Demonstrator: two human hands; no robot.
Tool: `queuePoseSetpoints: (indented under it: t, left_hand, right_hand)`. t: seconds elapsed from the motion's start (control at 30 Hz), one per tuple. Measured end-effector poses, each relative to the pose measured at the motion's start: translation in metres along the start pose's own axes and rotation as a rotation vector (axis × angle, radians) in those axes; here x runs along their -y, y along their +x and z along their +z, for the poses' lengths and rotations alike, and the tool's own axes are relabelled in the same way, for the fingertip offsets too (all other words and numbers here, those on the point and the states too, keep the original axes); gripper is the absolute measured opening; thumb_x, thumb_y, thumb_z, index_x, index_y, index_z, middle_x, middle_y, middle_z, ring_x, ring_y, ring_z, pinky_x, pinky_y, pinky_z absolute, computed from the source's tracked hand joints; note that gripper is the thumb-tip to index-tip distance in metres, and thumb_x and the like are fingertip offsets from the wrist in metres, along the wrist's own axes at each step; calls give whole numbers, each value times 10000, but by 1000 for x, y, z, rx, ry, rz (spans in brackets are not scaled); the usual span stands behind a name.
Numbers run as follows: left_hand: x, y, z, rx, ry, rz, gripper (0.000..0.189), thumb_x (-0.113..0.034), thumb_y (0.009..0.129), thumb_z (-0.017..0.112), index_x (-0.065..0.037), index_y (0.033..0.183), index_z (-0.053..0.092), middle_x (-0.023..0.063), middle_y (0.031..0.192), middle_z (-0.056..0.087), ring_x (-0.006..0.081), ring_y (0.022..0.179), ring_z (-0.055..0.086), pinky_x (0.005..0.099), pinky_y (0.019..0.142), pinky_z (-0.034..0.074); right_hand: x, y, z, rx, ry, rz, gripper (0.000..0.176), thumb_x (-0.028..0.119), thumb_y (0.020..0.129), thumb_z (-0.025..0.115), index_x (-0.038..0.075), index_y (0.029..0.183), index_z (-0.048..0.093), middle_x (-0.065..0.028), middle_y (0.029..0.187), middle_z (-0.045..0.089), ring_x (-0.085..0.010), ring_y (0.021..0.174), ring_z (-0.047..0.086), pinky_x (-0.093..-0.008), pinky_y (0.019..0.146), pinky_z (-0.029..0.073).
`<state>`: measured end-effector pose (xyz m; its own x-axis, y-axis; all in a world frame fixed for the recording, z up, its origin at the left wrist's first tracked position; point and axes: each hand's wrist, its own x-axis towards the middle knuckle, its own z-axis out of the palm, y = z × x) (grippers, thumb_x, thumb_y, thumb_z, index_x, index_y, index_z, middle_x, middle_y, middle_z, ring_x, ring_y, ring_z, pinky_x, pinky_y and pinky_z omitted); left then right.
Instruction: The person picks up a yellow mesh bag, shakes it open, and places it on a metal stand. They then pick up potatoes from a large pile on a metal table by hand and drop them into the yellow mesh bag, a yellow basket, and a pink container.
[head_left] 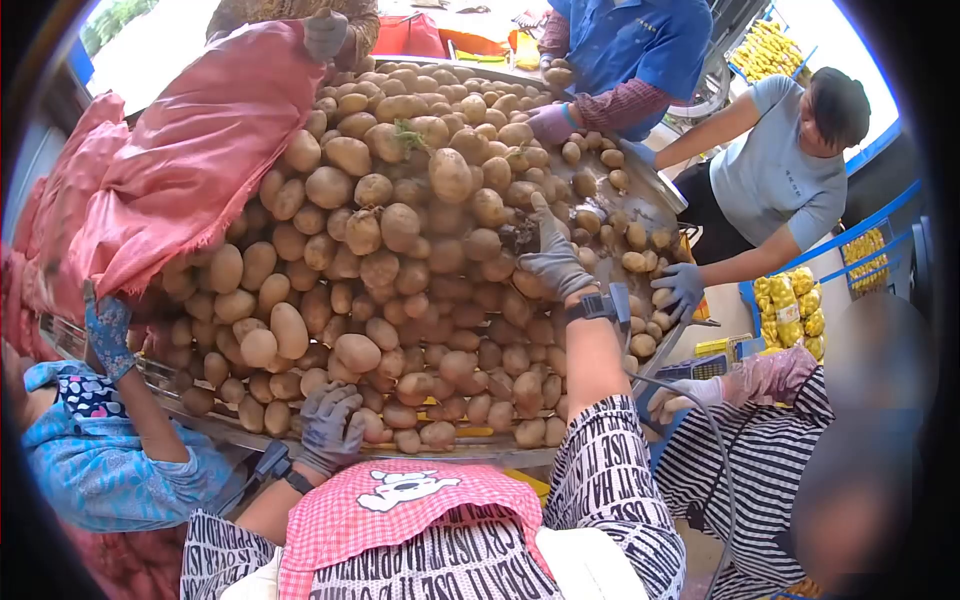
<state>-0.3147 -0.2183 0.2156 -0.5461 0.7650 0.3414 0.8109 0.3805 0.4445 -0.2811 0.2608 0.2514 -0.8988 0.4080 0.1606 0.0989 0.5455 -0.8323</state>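
Observation:
My left hand (331, 424), in a grey glove, rests at the near edge of a large heap of potatoes (357, 352). Its fingers are apart and lie against the potatoes there. My right hand (557, 258), also gloved, reaches over the right middle of the heap. One finger points away from me and another stretches left, spread apart. Between them shows a dark, dirt-like clump (520, 236), right at the fingers. Loose potatoes surround both hands, and the heap lies on a slatted sorting table (500, 458).
A pink sack (190, 150) lies over the heap's left side, a gloved hand (325, 35) at its top. Other people's gloved hands (680, 288) work around the table. Yellow net bags of potatoes (788, 305) stand at right. A grey cable (722, 450) hangs beside my right arm.

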Motion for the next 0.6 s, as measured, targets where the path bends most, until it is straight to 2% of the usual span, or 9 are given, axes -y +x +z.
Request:
queuePoseSetpoints:
  t: [0.03,0.1,0.13,0.2,0.37,0.43,0.47,0.57,0.6]
  left_hand:
    - [-2,-1,0,0,1,-12,235,-213,814,640,-83,1010,658,106,1132,651,353,1102,573,485,968,460]
    - [-2,2,0,-6,8,-20,229,-221,818,634,-82,997,662,106,1128,655,350,1104,574,484,969,460]
    - [-3,3,-1,6,1,-24,228,-229,822,627,-80,990,667,106,1122,660,345,1105,576,484,970,459]
    - [-2,4,-2,23,-5,-23,229,-237,826,620,-78,983,671,107,1116,665,341,1107,578,483,972,458]
    - [4,-1,2,50,7,-11,247,-241,835,609,-70,999,676,124,1102,668,344,1109,583,474,987,450]
    - [1,0,2,49,-1,-14,250,-241,837,607,-69,1005,674,126,1105,666,347,1109,583,474,990,447]
    - [1,0,1,45,-5,-27,253,-241,839,604,-68,1011,672,128,1107,664,350,1108,584,473,993,444]
    - [-1,2,2,32,-24,-23,257,-224,835,612,-73,1037,664,123,1107,661,352,1105,582,486,997,441]
    - [-3,3,0,47,-29,-1,257,-224,835,612,-73,1037,664,123,1107,661,352,1105,582,486,997,441]
  right_hand:
    - [13,-4,-2,4,3,-2,980,-61,728,672,100,1577,210,-133,1371,527,-228,1252,531,-309,1051,438]
    - [32,-7,-2,-78,-101,91,1053,61,724,749,72,1584,143,-116,1385,535,-247,1198,564,-323,1019,459]
    - [13,-5,3,-78,-98,85,1053,61,724,749,72,1584,143,-116,1385,535,-247,1198,564,-323,1019,459]
    - [-24,-3,16,-317,343,17,1064,90,725,772,71,1581,141,-109,1331,547,-240,1176,559,-332,1012,463]
    - [6,-52,5,-500,200,79,1084,30,721,774,80,1585,120,-101,1354,496,-225,1177,539,-327,1002,468]
    - [42,-85,4,-521,454,-32,1084,-22,722,747,85,1587,103,-105,1361,478,-202,1166,534,-326,997,473]
    - [26,-105,5,-553,381,-36,1076,-52,729,724,90,1588,92,-104,1301,515,-178,1091,566,-319,965,494]
    - [58,-170,6,-560,396,90,1077,-54,734,719,92,1590,81,-103,1261,541,-169,1040,590,-307,939,508]
    - [65,-191,10,-597,437,68,1078,-53,738,713,91,1592,71,-102,1250,555,-183,1010,608,-306,923,515]
